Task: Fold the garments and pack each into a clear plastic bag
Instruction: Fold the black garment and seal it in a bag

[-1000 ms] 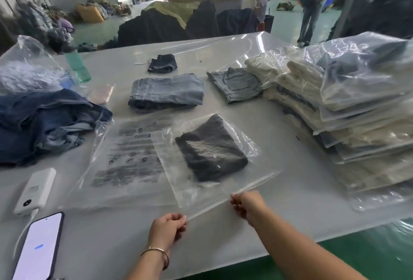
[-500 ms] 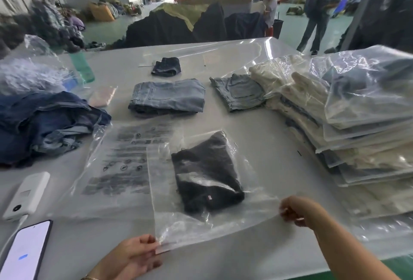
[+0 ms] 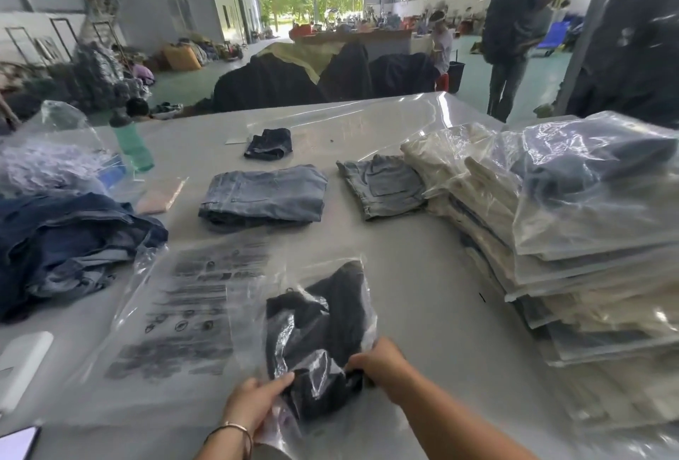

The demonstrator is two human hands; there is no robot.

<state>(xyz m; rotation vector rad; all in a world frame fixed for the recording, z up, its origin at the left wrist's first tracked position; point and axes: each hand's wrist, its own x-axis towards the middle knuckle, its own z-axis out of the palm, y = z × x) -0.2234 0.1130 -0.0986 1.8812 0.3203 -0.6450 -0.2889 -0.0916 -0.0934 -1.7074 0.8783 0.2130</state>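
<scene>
A folded black garment point(image 3: 323, 327) sits inside a clear plastic bag point(image 3: 257, 298), tilted up off the table near its front edge. My left hand point(image 3: 253, 404) grips the bag's lower left part, thumb over the garment. My right hand point(image 3: 382, 364) grips the bag and garment at the lower right. Beneath lies a flat pile of printed clear bags point(image 3: 183, 312). Folded blue jeans point(image 3: 264, 195), folded grey shorts point(image 3: 385, 184) and a small dark folded piece point(image 3: 270, 143) lie further back.
A tall stack of bagged garments point(image 3: 551, 239) fills the right side. Loose dark denim point(image 3: 62, 246) lies heaped at left, beside a green bottle point(image 3: 132, 143) and a crumpled plastic bag point(image 3: 47, 158). A white device point(image 3: 22, 364) and a phone point(image 3: 16, 441) lie front left. A person point(image 3: 514, 44) stands beyond the table.
Both hands moved from the bag's open edge onto the bagged garment. The bag has been lifted and tilted, and the garment inside has bunched up.
</scene>
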